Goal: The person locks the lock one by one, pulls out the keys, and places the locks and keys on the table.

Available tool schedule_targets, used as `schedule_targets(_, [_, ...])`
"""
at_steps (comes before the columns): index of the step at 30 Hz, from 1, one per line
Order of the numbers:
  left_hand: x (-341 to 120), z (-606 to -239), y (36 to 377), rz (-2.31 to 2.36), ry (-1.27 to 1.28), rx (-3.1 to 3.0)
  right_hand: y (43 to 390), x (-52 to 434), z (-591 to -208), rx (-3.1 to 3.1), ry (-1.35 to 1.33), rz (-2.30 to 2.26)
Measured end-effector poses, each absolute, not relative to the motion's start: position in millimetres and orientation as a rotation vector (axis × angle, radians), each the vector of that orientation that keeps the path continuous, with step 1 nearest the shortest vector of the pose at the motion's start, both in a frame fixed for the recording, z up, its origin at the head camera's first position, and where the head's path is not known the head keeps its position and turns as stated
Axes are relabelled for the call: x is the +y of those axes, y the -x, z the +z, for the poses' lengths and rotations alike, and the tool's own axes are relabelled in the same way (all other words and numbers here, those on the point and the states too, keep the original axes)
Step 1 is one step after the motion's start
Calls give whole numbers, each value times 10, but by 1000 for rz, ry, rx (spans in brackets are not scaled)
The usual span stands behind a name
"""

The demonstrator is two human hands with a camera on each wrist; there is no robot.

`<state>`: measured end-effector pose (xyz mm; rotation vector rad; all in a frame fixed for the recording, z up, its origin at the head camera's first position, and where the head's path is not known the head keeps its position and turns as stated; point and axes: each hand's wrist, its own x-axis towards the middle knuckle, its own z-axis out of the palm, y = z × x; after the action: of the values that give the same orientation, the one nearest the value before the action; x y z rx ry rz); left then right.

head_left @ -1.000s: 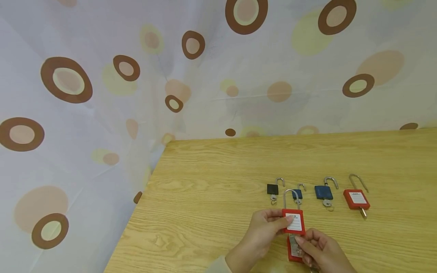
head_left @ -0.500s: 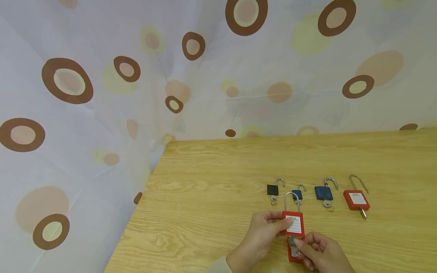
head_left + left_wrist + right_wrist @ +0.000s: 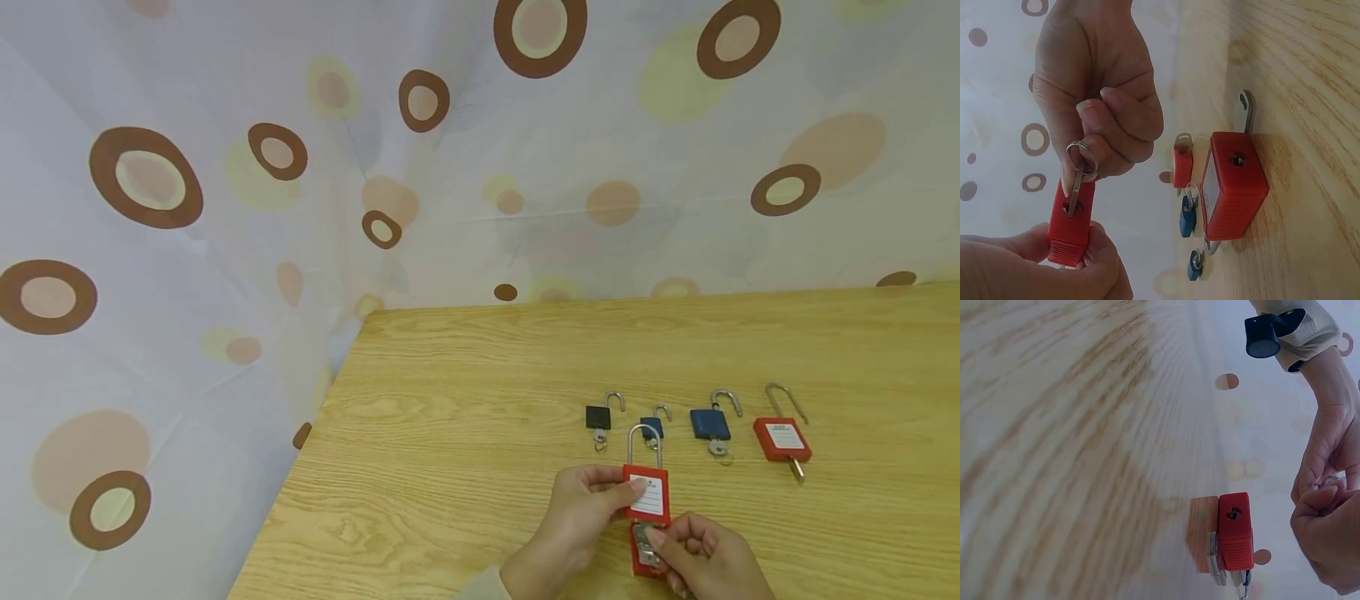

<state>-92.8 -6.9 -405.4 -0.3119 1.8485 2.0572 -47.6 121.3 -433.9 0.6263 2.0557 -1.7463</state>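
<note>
My left hand [image 3: 617,490] grips a red padlock [image 3: 648,495] by its body and holds it upright above the table, silver shackle on top. Just below it, my right hand [image 3: 662,542] pinches a key [image 3: 1075,195] that sits in the bottom of the lock, with its ring [image 3: 1080,156] against the fingers. A second red padlock [image 3: 640,560] lies flat on the table under my hands; the left wrist view shows its keyhole end [image 3: 1233,186], and it [image 3: 1235,532] also shows in the right wrist view.
Behind my hands a row of padlocks with keys lies on the wooden table [image 3: 465,400]: a black one [image 3: 598,415], a small blue one [image 3: 652,427], a larger blue one [image 3: 711,422] and a red one [image 3: 782,437]. A circle-patterned curtain [image 3: 225,208] hangs at the back and left.
My left hand has lowered the red padlock slightly toward my right hand. The right hand has stayed on the key beneath it. The locks on the table have not moved.
</note>
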Motion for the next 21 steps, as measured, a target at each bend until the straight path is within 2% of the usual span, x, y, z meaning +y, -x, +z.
schedule_targets(21, [20, -4027, 919, 2092, 339, 1867, 471, 1258, -4397, 2080, -666, -1744])
